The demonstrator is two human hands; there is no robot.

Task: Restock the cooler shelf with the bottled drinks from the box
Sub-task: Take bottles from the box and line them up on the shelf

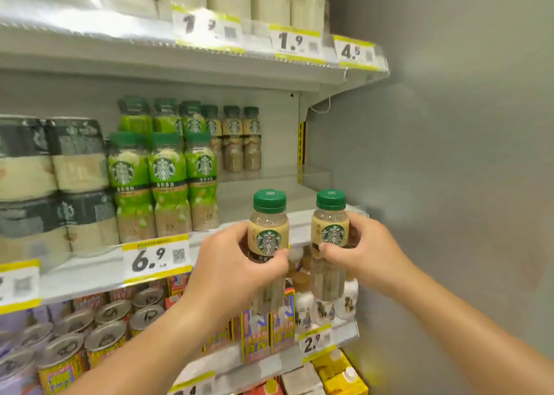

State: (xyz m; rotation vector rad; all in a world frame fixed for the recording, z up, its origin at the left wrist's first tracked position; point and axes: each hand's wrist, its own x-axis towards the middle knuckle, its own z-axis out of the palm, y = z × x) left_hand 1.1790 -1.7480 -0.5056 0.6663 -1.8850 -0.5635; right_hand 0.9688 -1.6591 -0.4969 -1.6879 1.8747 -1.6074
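Nearest the camera, two forearms enter from the lower edge, at seven and five o'clock. The left hand (236, 262) has its fingers and thumb wrapped round the label band of a cream-label Starbucks coffee bottle, the left bottle (268, 229), which is upright with its green cap on top. The right hand (356, 253) grips the matching right bottle (329, 223) the same way. This bottle is just beside the first, at its three o'clock, and they do not touch. Both bottles are in the air in front of the shelf lip and are not yet set down.

At seven o'clock from the hands, cans (105, 319) stand on a lower shelf.

In the middle distance, the cooler shelf (284, 184) shows a bare patch at twelve o'clock from the hands. At nine o'clock of that patch, green-label bottles (165, 178) reach the front edge, above the 6.9 price tag (156, 258).

Farthest in, cream-label bottles (239, 142) of the same product stand at the back, at eleven o'clock from the hands.

Assessment: the restock is unfinished. The cream-label section is filled only at the rear and its front is open. The two held bottles remain to be placed. The box is not in view, so the stock outstanding cannot be told.
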